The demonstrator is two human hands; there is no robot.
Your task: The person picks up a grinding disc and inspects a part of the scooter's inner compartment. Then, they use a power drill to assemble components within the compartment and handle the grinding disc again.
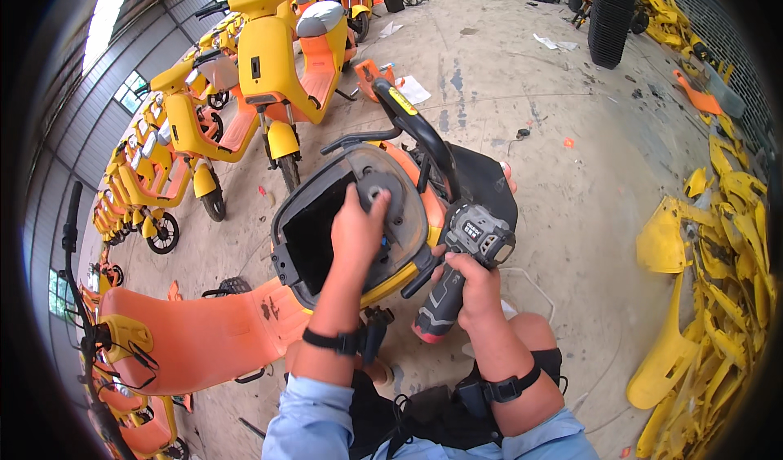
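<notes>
Over the open scooter compartment [310,252], our left grip [359,225] touches a grey part [396,202]; right of it, our right grip [473,285] holds a grey drill [481,230]. Yellow scooters [259,64] stand beyond it, yellow panels [726,305] well rightward.

Near the centre, the drill [447,294] is grey and black with a red base [426,333]. The storage compartment [310,248] is black inside, its rim [404,258] grey. At lower left, the footboard [196,338] is orange with dark smudges. Upper-left scooters [259,64] mix yellow and orange; right-edge panels [667,240] are yellow. Sleeves [310,417] are light blue, the floor [587,166] blotchy grey-beige.
</notes>
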